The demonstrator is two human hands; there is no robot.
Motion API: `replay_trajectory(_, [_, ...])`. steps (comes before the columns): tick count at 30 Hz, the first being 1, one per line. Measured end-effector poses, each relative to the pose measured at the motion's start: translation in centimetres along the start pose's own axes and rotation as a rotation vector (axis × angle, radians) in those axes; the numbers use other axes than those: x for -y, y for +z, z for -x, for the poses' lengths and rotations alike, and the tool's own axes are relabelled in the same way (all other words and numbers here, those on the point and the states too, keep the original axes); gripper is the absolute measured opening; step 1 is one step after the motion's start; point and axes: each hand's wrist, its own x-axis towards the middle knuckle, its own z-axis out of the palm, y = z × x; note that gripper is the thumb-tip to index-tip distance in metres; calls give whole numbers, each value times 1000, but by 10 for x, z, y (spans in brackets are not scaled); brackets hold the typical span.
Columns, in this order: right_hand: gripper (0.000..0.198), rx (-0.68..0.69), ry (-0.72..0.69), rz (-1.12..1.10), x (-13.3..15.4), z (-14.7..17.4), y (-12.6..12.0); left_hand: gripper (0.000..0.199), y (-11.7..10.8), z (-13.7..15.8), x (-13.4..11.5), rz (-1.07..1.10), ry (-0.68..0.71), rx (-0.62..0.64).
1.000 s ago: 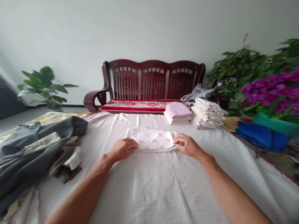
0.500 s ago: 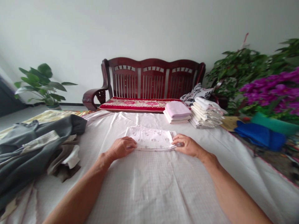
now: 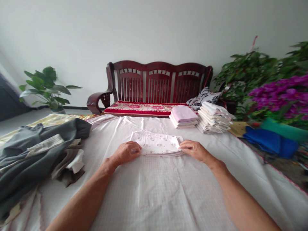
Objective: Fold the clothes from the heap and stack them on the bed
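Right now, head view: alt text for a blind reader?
A person's left hand and right hand touch opposite ends of a folded white printed cloth on a pale sheet. Beyond it, right, stand a pink-topped stack and a taller stack; gray clothes lie left, a reddish wooden bench behind.

Thin, matt cloth for the folded white bundle (image 3: 157, 145), mostly smooth on top. Under it, more matt cloth in the sheet (image 3: 151, 186), a bit wrinkly. Left of it, dull, crumpled cloth for the gray clothes (image 3: 33, 170). Behind it, smooth, shiny wood for the bench (image 3: 159, 66). Behind it to the right, matt cloth in the pink stack (image 3: 184, 114), smooth on top.
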Motion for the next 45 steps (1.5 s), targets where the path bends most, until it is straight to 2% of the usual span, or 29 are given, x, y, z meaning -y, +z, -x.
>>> replay_trajectory(11, [19,33,-34,169,5,3,-5,13,-1,-4,-13,-124,-88,2])
replay_trajectory(14, [21,-69,-10,218,8,3,-13,28,-3,-7,-17,-183,-120,-6])
replay_trajectory(17, [27,-195,30,271,20,-7,-10,42,-1,-19,-24,-185,-171,-94])
replay_trajectory(19, [37,-185,29,323,36,-19,5,42,7,-33,-30,-184,-188,-169])
replay_trajectory(21, [45,-103,3,398,52,-34,29,43,19,-48,-34,-227,-188,-182])
replay_trajectory(25, [56,63,34,594,71,-54,80,55,44,-66,-35,-339,-243,-52])
replay_trajectory(28, [59,124,73,676,63,-57,95,58,53,-64,-26,-374,-297,38])
replay_trajectory(35, [62,90,200,767,28,-42,68,62,45,-54,0,-406,-346,89])
replay_trajectory(40, [61,76,285,761,27,-35,61,65,31,-51,17,-394,-510,125])
replay_trajectory(45, [59,61,274,750,27,-34,63,68,21,-44,29,-411,-703,91])
